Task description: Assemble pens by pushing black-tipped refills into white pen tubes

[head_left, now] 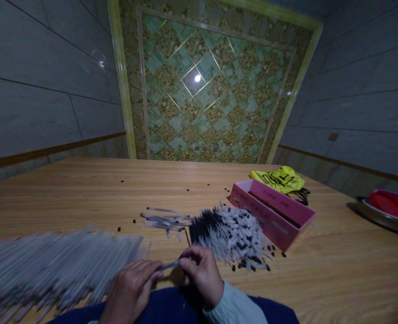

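Observation:
A thin greyish tube point(170, 265) spans the gap between my two hands, low over the table's near edge. My left hand point(133, 285) pinches its left end between thumb and fingers. The other end is in the closed fingertips of my right hand point(200, 272), which hide its tip. Left of my hands lies a broad pile of long, translucent thin tubes point(60, 265). Just beyond my right hand is a heap of short whitish pieces with black ends point(232, 234). Several slim tubes point(165, 220) lie loose between the two piles.
A pink open box point(273, 213) stands tilted behind the heap, with a yellow printed bag point(279, 177) beyond it. At the far right a metal tray point(381, 218) holds something red. Small black bits point(119, 229) are scattered over the wooden table point(347, 270). Tiled walls surround it.

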The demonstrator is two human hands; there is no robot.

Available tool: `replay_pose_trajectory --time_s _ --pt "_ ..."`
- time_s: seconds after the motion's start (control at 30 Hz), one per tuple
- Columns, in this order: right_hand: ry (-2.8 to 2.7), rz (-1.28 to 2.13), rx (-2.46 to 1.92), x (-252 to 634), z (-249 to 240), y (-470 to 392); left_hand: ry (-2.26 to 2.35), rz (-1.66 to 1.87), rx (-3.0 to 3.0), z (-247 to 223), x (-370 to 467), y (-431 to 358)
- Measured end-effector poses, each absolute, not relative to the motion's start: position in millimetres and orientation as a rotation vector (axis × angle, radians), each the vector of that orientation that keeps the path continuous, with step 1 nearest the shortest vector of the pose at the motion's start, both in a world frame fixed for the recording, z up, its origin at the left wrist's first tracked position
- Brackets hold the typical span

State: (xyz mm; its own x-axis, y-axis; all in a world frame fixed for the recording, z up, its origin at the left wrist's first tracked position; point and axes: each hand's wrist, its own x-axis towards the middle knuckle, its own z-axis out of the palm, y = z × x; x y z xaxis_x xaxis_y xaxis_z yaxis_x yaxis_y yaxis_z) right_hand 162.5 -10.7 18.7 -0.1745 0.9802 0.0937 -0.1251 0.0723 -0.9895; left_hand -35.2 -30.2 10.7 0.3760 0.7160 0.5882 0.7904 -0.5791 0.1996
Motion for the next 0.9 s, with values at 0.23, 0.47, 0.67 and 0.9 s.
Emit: replay_pose_trajectory --time_s 0.23,0.47,0.67,0.9 --pt "-1.271 1.243 -0.955 169.0 20.7 -7.1 -1.424 -1.006 -2.521 10.3 -35.2 -28.7" --pt "-0.908 1.15 -0.972 209.8 28.7 27.1 -1.512 -1.438 -2.424 0.2 -38.9 -23.0" --pt "-0.538 1.048 -0.979 267.8 36.5 65.4 -1.995 -1.999 -2.345 8.1 -33.1 -23.9" --pt "-0.576 0.983 -0.94 262.1 34.6 53.5 -2.331 -2.668 -2.095 15.1 -24.0 -21.2"
